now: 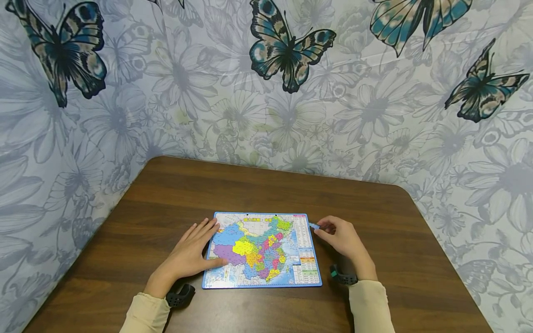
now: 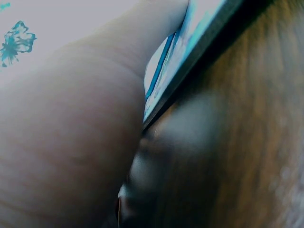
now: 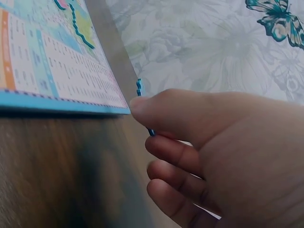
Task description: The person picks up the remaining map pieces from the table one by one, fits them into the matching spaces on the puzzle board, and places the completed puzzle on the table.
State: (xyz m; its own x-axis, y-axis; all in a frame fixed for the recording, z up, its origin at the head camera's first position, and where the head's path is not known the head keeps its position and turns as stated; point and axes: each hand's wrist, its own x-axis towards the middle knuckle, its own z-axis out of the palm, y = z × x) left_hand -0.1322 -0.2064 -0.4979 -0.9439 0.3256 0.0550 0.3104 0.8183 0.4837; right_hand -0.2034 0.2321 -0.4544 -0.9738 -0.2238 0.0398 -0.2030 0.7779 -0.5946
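A map puzzle board (image 1: 260,249) with a blue edge and brightly coloured regions lies flat on the wooden table. My left hand (image 1: 189,254) rests on its left side, fingers straight and spread, the thumb over the lower left of the map. Just off the board's upper right edge, my right hand (image 1: 343,236) pinches a small blue puzzle piece (image 1: 314,225) between thumb and fingers. In the right wrist view the piece (image 3: 139,88) appears edge-on, mostly covered by the thumb. The left wrist view shows mainly the hand's side, with its fingertips hidden.
The brown wooden table (image 1: 258,189) extends around the board on all sides. Behind it hangs a pale floral cloth (image 1: 266,115) printed with butterflies. Each wrist wears a black band, such as the left band (image 1: 180,296).
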